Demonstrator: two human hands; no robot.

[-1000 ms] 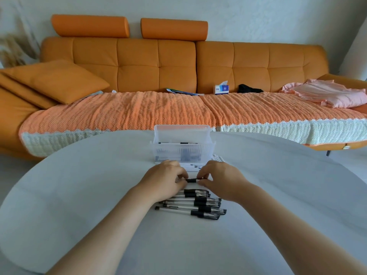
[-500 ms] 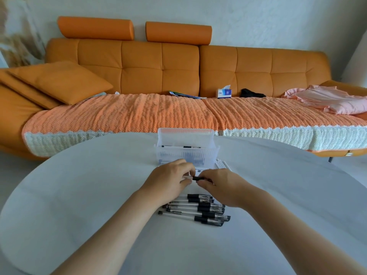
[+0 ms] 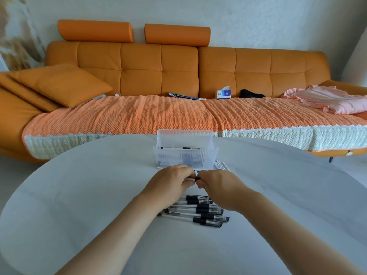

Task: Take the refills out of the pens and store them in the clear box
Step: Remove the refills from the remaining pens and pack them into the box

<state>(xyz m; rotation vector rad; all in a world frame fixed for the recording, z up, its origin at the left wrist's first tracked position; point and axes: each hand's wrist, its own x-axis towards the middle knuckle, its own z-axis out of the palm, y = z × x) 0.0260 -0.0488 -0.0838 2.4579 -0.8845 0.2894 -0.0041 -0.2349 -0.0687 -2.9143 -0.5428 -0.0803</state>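
Orange sofa (image 3: 158,66) with a knitted cover (image 3: 139,116) fills the upper half of the head view, and a pale rounded desk (image 3: 79,195) fills the lower half. Against half a second ago, the whole scene sits a touch lower in the frame. The two hands have closed the gap between them at the centre, just below the clear box (image 3: 185,155).

The left hand (image 3: 168,183) curls its fingers over one pen (image 3: 191,179) and pinches its pale barrel. The right hand (image 3: 218,184) grips the black end, knuckles almost touching the left. Earlier, a longer dark stretch of the pen showed between them. Now only a short bit of white and black shows.

The box stands at the centre of the frame with its lid upright behind it, as before. The pile of pens (image 3: 200,210) lies in the same spot under the wrists, below the hands.

Most of the held pen is hidden under the fingers, so I cannot tell whether its refill is out. The box's ribbed wall blurs its contents into dark streaks. Both forearms cover the left and right ends of the pile. Thin white sticks (image 3: 221,165) lie just right of the box, partly hidden by it; whether they are refills is unclear. Both arms are cut off at the bottom edge.
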